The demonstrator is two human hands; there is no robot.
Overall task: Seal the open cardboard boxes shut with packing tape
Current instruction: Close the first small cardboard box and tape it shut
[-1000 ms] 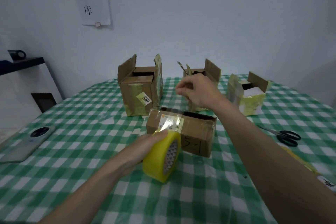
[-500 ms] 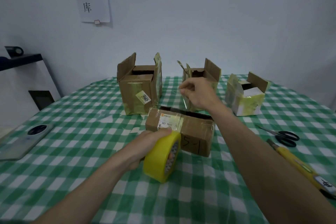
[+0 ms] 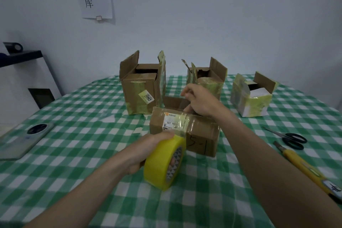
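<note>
Green-checked worktop (image 3: 77,153) carries the nearest cardboard box (image 3: 199,135). Our left hand (image 3: 148,148) grips the yellow tape roll (image 3: 164,163) against it; our right hand (image 3: 201,100) pinches the strip's end above its far edge.

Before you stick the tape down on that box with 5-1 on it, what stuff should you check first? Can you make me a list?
1. Tape roll held firmly in the left hand: ok.
2. Tape strip already started on the near box, running up over its front face: ok.
3. Flaps of the near box folded flat: not ok, the rear flap stands up.
4. Right hand holding the top of the box: cannot tell, its fingers are hidden.
5. Something to cut the tape nearby: ok, scissors and a yellow knife lie to the right.
6. Other boxes closed: not ok, the left box is open.
</note>
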